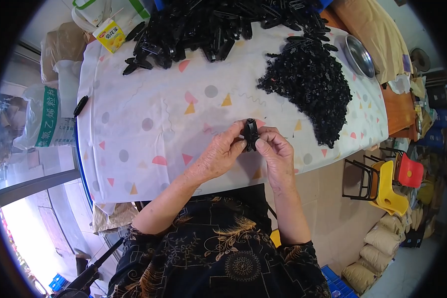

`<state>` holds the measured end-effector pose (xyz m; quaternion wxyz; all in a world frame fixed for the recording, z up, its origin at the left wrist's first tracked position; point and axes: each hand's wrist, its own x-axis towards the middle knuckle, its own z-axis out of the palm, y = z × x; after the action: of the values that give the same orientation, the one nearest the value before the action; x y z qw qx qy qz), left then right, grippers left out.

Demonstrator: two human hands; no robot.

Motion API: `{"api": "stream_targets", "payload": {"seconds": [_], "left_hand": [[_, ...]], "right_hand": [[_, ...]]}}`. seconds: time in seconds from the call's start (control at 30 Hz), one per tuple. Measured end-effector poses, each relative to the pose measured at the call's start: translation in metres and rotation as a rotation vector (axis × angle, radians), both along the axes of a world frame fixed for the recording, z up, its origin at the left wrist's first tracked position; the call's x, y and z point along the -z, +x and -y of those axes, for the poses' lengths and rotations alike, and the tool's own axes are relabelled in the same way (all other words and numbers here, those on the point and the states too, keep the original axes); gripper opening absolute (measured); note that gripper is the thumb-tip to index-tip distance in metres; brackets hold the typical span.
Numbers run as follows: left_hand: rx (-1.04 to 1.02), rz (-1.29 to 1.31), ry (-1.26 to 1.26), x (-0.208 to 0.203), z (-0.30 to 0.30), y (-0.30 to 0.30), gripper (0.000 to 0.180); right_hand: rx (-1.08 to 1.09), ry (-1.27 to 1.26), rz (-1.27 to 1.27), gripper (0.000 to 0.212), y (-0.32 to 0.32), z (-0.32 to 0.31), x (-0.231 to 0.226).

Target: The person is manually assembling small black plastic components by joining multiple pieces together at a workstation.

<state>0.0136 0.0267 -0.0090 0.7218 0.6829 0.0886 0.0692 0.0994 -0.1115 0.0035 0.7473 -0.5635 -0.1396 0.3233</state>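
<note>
Both hands meet over the near side of the patterned tablecloth (174,144), holding one small black plastic part (251,130) upright between them. The fingers and thumb of my left hand (221,155) close on its left side. My right hand (279,158) pinches its lower right side with thumb and fingers. Fingertips cover some of the part, and I cannot make out whether a smaller piece sits in the right pinch. Right of the hands spreads a heap of small black plastic pieces (313,82). Farther off lies a pile of longer black plastic parts (208,30).
One black part (81,106) lies at the table's left edge. A yellow drink carton (110,36) stands at the far left, a round metal tray (358,56) at the far right. Yellow chair (388,188) and stacked sacks (377,253) are on the floor to the right.
</note>
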Motion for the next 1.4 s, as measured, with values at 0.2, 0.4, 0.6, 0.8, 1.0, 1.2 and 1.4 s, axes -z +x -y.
{"api": "stream_targets", "payload": {"seconds": [0.2, 0.4, 0.6, 0.8, 1.0, 1.2, 1.4], "left_hand": [[0.018, -0.089, 0.021, 0.012, -0.009, 0.001, 0.046], [0.046, -0.081, 0.062, 0.011, -0.014, 0.005, 0.050], [0.041, -0.327, 0.193, -0.002, -0.013, 0.012, 0.056], [-0.143, -0.158, 0.108, 0.018, -0.018, 0.020, 0.058], [-0.028, -0.241, -0.020, 0.014, -0.035, 0.024, 0.067], [0.006, -0.222, -0.178, 0.011, -0.042, 0.026, 0.073], [0.019, -0.220, -0.142, 0.007, -0.045, 0.027, 0.072]], "right_hand": [[-0.015, -0.009, -0.047, 0.003, 0.006, -0.007, 0.007], [0.015, -0.081, 0.010, 0.008, 0.010, -0.013, 0.011], [0.008, -0.127, 0.104, 0.014, 0.014, -0.022, 0.013], [0.010, -0.262, 0.554, 0.011, 0.016, -0.040, 0.009], [-0.048, -0.060, -0.023, 0.008, 0.030, -0.047, 0.009], [-0.121, -0.036, -0.125, 0.006, 0.037, -0.048, 0.012], [-0.085, -0.070, -0.122, 0.007, 0.034, -0.052, 0.007]]}}
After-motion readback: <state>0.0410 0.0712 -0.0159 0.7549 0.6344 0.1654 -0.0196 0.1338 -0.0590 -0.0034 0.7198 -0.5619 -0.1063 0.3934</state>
